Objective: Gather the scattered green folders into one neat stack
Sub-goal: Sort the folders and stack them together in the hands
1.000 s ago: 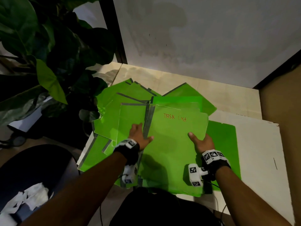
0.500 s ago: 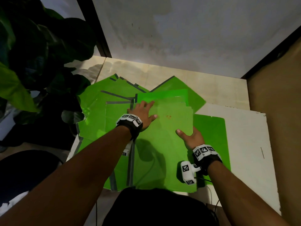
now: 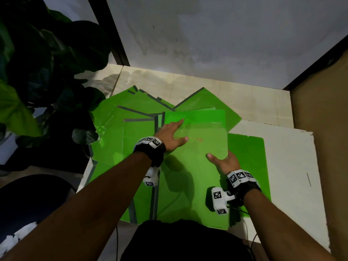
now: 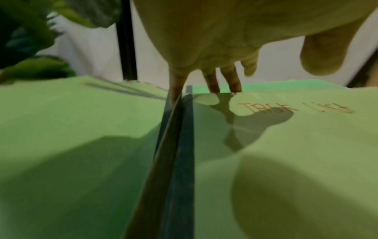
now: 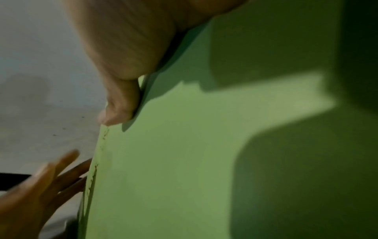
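Observation:
Several green folders (image 3: 116, 136) lie fanned over the table's left half. On top lies one marked "Task List" in red (image 3: 195, 166), also in the left wrist view (image 4: 296, 145). My left hand (image 3: 175, 132) lies flat on its upper left part, with straight fingertips (image 4: 213, 87) touching the cover beside the grey spine (image 4: 178, 145). My right hand (image 3: 224, 161) pinches its right edge: the thumb (image 5: 120, 105) is on top and the fingers are hidden beneath. One more folder (image 3: 248, 166) lies flat under it to the right, and another (image 3: 207, 102) pokes out behind.
A large leafy plant (image 3: 37, 72) crowds the table's left side. A white board (image 3: 291, 166) covers the right of the table, a brown panel (image 3: 329, 138) stands beyond it, and a grey wall (image 3: 207, 44) stands behind. A dark chair (image 3: 28, 194) sits at lower left.
My left hand has left the top folder's left edge and slid forward, flat onto its cover. The right hand has kept its hold on the right edge.

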`<state>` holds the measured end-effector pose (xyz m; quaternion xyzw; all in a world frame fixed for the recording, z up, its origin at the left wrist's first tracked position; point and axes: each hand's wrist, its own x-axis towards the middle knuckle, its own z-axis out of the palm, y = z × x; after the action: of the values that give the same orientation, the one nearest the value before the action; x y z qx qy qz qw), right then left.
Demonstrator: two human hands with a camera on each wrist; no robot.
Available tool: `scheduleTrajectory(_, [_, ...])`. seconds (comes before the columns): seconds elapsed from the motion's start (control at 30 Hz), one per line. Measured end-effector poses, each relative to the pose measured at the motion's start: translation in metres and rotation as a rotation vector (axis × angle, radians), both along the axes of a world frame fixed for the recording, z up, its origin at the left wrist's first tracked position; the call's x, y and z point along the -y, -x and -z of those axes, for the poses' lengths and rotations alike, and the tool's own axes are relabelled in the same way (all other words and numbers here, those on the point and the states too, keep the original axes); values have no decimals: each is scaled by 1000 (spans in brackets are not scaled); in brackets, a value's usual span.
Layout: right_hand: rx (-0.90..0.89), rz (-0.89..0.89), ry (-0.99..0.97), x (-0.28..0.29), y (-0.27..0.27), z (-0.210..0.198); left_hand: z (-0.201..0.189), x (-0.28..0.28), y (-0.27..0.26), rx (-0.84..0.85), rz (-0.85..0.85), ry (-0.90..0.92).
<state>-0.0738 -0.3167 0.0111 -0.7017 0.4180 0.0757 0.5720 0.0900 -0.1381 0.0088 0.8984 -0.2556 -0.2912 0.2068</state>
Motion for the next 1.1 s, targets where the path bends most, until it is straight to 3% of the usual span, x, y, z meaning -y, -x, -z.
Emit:
scheduleTrajectory(0.1, [24, 29, -3, 8, 2, -3, -1, -16, 8, 22, -442, 145])
scheduleTrajectory(0.17, [42, 57, -22, 14, 2, -8, 0, -31, 12, -190, -645, 227])
scheduleTrajectory(0.27, [55, 96, -45, 16, -7, -17, -1, -43, 24, -441, -606, 285])
scheduleTrajectory(0.4, [85, 70, -35, 7, -28, -19, -7, -59, 34, -435, -747, 366])
scheduleTrajectory(0.53, [33, -93, 22, -13, -52, -10, -10, -94, 30, -439, -892, 492])
scheduleTrajectory(0.67, [-88, -148, 194, -10, -61, 20, -5, -147, 15, -361, -987, 405])
scheduleTrajectory(0.77, [-293, -121, 134, -1, -49, 39, 1, -193, 14, -309, -1058, 353])
scheduleTrajectory(0.87, [-358, -118, 151, -7, -42, 43, -1, -223, 20, -325, -1118, 288])
scheduleTrajectory(1.0, [-414, -317, 525, -8, -38, 42, 7, -232, 28, -369, -1225, 211])
scheduleTrajectory(1.1, [-439, -250, 489, 5, -30, 42, 12, -226, 29, -418, -1270, 234])
